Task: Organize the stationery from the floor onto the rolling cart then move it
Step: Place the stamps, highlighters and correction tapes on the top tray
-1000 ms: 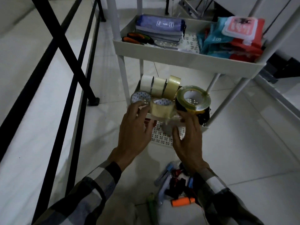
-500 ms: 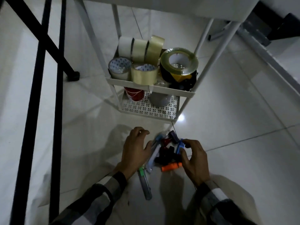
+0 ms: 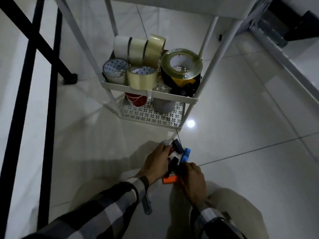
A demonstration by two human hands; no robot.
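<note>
A small pile of markers (image 3: pixel 185 155) lies on the white floor tiles in front of the cart: blue ones, black ones and an orange one (image 3: pixel 170 179). My left hand (image 3: pixel 158 163) curls round the pile from the left. From the right, my right hand (image 3: pixel 191 178) has its fingers curled over the black markers. A grey pen-like tool (image 3: pixel 147 204) lies on the floor partly under my left sleeve. The white rolling cart (image 3: pixel 148 92) stands just beyond, with several tape rolls (image 3: pixel 142 80) on its middle shelf.
The cart's bottom shelf (image 3: pixel 138 115) has a patterned mat, a red roll (image 3: pixel 136 99) and a grey roll (image 3: pixel 164 105). A black metal railing (image 3: pixel 50 104) runs along the left. A step edge (image 3: pixel 284 54) crosses the upper right. Open tiles lie to the right.
My hands left the tape rolls on the middle shelf and dropped to the floor pile. Since half a second ago they have drawn together round the markers.
</note>
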